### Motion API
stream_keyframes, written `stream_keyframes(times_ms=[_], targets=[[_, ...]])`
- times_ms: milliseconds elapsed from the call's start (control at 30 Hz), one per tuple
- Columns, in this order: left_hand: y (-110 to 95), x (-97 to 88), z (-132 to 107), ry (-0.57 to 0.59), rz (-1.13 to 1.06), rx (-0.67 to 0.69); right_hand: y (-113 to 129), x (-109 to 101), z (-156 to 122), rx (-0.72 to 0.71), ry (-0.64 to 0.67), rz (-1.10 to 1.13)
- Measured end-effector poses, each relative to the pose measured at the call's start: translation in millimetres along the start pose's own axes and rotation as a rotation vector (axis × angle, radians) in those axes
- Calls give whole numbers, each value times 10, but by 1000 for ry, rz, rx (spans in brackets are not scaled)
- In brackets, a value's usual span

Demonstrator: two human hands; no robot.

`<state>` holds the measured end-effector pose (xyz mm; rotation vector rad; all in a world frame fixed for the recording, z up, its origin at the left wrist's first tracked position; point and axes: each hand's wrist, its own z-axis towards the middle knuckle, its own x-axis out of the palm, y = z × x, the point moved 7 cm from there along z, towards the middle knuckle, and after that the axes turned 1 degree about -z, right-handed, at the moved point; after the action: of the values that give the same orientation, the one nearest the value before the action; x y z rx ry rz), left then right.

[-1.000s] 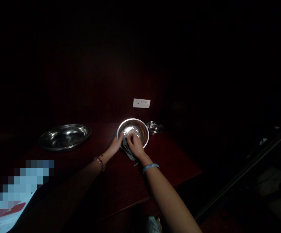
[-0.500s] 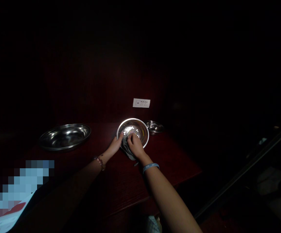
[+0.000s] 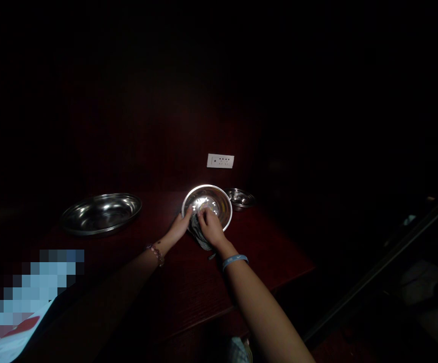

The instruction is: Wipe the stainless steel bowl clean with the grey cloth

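A shiny metal bowl (image 3: 224, 201) is tilted toward me above the dark red table. My left hand (image 3: 181, 223) grips its left rim, with the thumb on the inner side and the other fingers mostly hidden behind. Inside the bowl, my right hand (image 3: 211, 228) is closed on a dark grey patterned cloth (image 3: 201, 237). The cloth runs over the near rim and hangs down below it. My right fingertips lie close to the bowl's inner surface; whether they press on it I cannot tell.
A wide metal basin (image 3: 101, 214) sits on the table (image 3: 272, 252) at the left. Behind the bowl's right side stands a smaller metal bowl (image 3: 241, 198). A white socket plate (image 3: 220, 161) is on the dark wall. The table's front edge runs below my forearms.
Almost nothing differs. Both hands, the bowl and the cloth keep nearly the same places.
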<state>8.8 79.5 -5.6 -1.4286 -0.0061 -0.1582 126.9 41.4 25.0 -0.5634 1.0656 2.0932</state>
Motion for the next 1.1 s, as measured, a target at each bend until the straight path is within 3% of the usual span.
stream_keyframes(times_ms=[533, 933, 1100], targets=[[-56, 2, -36, -14, 22, 4, 17, 11, -5, -43, 0, -11], [-68, 0, -51, -25, 44, -37, 30, -8, -14, 23, 27, -46], [-55, -1, -24, -18, 26, 11, 24, -6, -16, 32, 29, -67]])
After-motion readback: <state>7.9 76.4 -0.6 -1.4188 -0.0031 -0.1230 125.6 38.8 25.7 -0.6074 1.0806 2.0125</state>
